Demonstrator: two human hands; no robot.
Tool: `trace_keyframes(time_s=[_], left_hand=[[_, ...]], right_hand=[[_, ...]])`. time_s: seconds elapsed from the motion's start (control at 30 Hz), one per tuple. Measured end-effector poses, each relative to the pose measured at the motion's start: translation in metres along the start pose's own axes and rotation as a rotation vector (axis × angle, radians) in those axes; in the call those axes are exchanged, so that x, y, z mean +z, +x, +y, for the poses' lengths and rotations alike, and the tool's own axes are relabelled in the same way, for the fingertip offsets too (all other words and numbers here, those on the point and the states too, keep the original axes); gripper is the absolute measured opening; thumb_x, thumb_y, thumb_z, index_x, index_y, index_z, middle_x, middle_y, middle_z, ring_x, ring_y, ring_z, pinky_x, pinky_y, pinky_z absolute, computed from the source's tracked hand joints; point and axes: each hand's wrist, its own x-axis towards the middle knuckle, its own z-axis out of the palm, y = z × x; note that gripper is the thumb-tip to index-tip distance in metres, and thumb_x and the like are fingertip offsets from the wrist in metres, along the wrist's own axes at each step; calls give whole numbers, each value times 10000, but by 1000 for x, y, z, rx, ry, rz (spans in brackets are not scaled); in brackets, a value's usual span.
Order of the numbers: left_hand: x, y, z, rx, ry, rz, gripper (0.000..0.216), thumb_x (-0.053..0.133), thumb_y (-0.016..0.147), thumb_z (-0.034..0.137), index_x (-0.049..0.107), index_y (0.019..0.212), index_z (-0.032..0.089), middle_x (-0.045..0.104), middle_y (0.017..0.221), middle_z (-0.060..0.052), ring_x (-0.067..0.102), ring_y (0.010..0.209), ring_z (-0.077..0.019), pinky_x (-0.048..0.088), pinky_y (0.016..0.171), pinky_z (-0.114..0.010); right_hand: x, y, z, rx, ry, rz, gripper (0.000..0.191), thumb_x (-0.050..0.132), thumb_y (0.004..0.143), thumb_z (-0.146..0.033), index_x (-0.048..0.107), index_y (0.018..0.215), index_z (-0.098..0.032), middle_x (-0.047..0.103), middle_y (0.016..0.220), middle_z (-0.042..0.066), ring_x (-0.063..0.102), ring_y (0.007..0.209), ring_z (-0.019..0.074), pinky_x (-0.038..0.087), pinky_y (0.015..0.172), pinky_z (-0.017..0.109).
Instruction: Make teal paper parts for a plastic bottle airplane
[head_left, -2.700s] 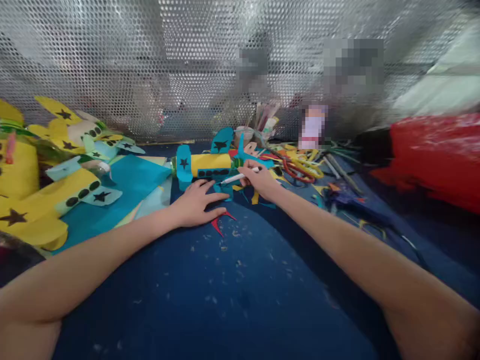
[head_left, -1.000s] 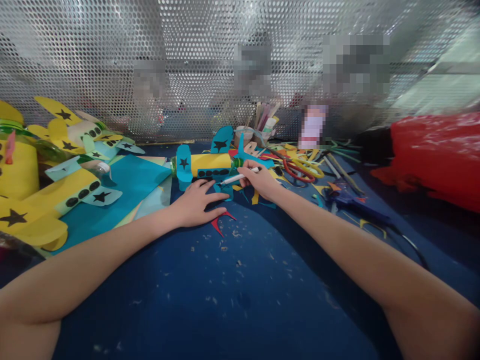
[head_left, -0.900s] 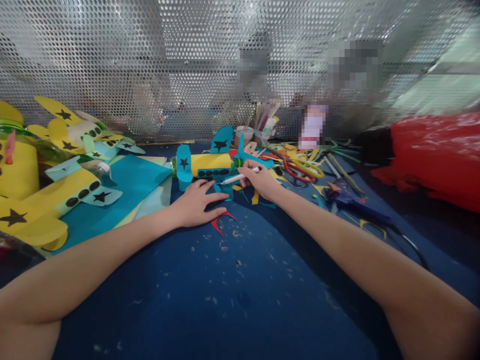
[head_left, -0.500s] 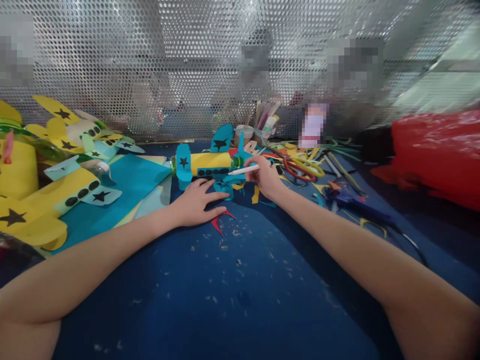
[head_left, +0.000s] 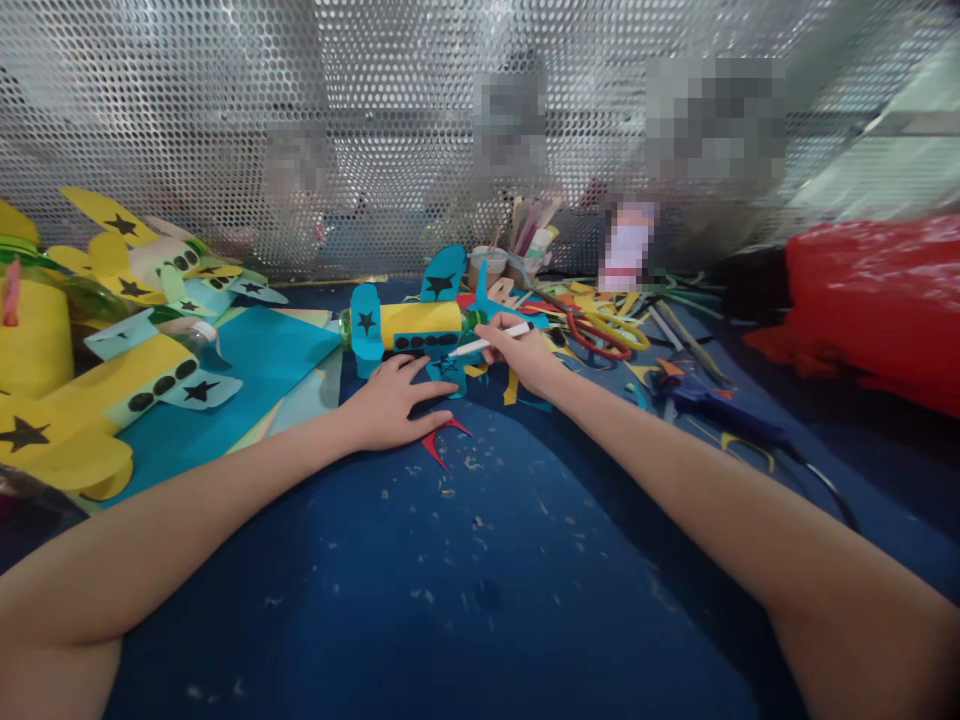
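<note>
In closed right hand (head_left: 526,354), white pen (head_left: 489,341)

A white marker (head_left: 487,343) slants tip-down, seemingly touching the teal wing (head_left: 448,368) of the yellow toy plane (head_left: 420,325) lying sideways.

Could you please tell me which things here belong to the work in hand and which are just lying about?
In hand: right hand with white pen, left hand, teal-and-yellow plane.
Lying about: scissors, glue gun, finished planes, red bag.
</note>
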Motion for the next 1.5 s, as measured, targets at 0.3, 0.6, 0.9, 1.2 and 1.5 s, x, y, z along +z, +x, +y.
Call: trace_keyframes(time_s=[0.3, 0.6, 0.9, 1.2, 1.5], left_hand=[[-2, 0, 2, -2, 11, -7, 475, 400, 926, 583, 558, 1320, 369, 416, 1483, -55, 307, 1367, -357, 276, 1100, -549], [-1, 0, 1, -27, -14, -19, 488, 378, 918, 622, 545, 1320, 402, 383, 1504, -38, 281, 1376, -367, 273, 1094, -565], [0, -1, 0, -20, -18, -10, 487, 376, 919, 622, 546, 1319, 401, 383, 1504, -44, 279, 1379, -364, 269, 1100, -562], [0, -1, 0, -18, -17, -8, 481, 388, 921, 609, 550, 1319, 392, 395, 1495, -44, 278, 1379, -365, 274, 1100, -558], [0, -1, 0, -26, -14, -15, 493, 377, 920, 621, 542, 1325, 395, 382, 1504, -48, 275, 1383, -370, 268, 1102, -559]], right_hand=[[2, -4, -6, 27, -91, -6, 262, 636, 785, -255, 451, 602, -221, 523, 425, -49, 414, 423, 86, 341, 467, 239], [2, -4, -6, 45, -104, -18, 278, 661, 786, -293, 456, 612, -222, 531, 443, -46, 428, 429, 86, 344, 481, 247], [2, -5, -6, 54, -108, -19, 249, 639, 807, -253, 476, 622, -220, 559, 461, -39, 438, 442, 91, 337, 481, 246], [3, -5, -7, 65, -113, -7, 246, 640, 805, -265, 475, 628, -222, 566, 470, -34, 457, 464, 101, 348, 499, 251], [3, -6, -10, 75, -159, -20, 238, 618, 802, -283, 466, 632, -219, 553, 474, -31, 450, 462, 101, 357, 509, 262]])
